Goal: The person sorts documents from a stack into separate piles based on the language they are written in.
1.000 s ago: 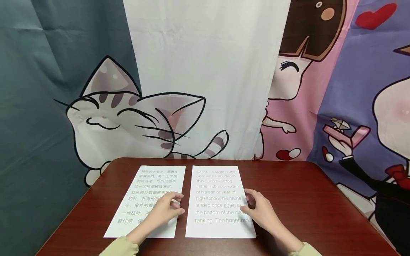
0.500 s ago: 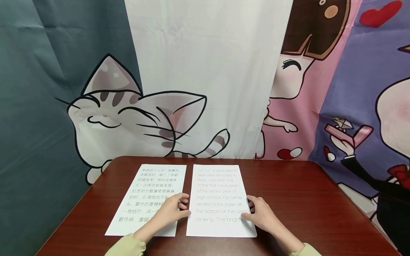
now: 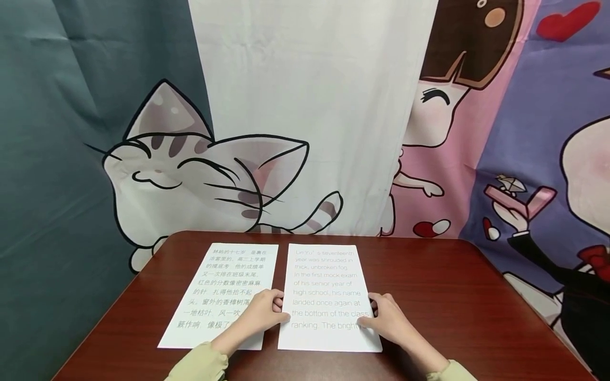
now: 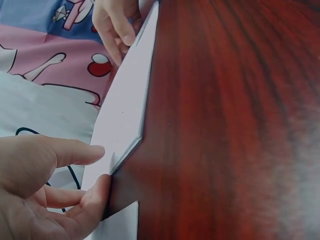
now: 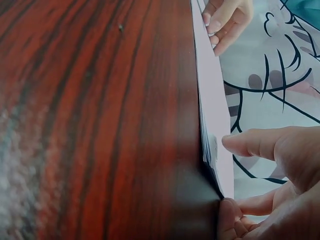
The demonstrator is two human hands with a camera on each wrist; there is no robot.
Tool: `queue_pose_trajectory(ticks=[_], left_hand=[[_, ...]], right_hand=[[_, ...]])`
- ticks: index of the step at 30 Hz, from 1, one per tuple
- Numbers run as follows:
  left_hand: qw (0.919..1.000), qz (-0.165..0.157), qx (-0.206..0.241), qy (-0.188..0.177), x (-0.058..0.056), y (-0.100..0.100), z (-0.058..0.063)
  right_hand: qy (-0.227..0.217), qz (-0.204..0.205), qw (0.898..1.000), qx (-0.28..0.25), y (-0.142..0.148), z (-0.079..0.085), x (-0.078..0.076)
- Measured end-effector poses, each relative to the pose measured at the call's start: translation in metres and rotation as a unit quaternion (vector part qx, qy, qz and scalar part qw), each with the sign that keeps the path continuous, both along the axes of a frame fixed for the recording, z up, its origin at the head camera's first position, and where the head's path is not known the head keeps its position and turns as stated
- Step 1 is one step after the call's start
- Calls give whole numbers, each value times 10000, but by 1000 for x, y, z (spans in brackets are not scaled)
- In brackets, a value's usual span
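Observation:
A white stack of printed paper [image 3: 324,286] with English text lies flat on the brown table, its layered edge showing in the right wrist view. My left hand [image 3: 261,312] is at its left edge, thumb [image 4: 92,152] over the top sheet and curled fingers [image 4: 95,200] against the side. Along the right edge, my right hand [image 3: 393,320] holds the stack likewise, thumb [image 5: 240,144] on top, fingers [image 5: 231,212] low at the side. Left of it lies another white sheet [image 3: 229,264] printed with Chinese text, partly hidden under my left hand and forearm.
The dark red-brown wooden table [image 3: 452,296] extends to both sides of the papers. Behind its far edge hangs a cloth backdrop [image 3: 310,95] with a cartoon cat and other cartoon figures.
My left hand has moved right, from over the Chinese sheet to the left edge of the English stack. My right hand has settled slightly lower along the right edge. The view has shifted slightly.

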State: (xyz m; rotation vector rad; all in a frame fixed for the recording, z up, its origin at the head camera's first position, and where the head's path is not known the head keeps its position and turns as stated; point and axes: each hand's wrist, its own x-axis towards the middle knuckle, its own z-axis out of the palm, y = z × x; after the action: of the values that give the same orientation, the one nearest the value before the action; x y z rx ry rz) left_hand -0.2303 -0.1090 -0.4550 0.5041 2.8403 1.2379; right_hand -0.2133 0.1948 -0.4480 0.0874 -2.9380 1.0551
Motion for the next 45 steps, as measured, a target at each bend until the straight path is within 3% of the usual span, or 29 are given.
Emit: queue_pose_trajectory(ticks=[14,36,45], left_hand=[[9996,37,-22,294,8,0,-6],[9995,-282,-8,108,7,-5,-4],[9994,-316,49,90,7,-5,-4]], right_hand=[[-61,55,9999,-105,2,0,6],[-378,120,9990,-187,5,3,6],[-153,121,9994,-289,5,3,9]])
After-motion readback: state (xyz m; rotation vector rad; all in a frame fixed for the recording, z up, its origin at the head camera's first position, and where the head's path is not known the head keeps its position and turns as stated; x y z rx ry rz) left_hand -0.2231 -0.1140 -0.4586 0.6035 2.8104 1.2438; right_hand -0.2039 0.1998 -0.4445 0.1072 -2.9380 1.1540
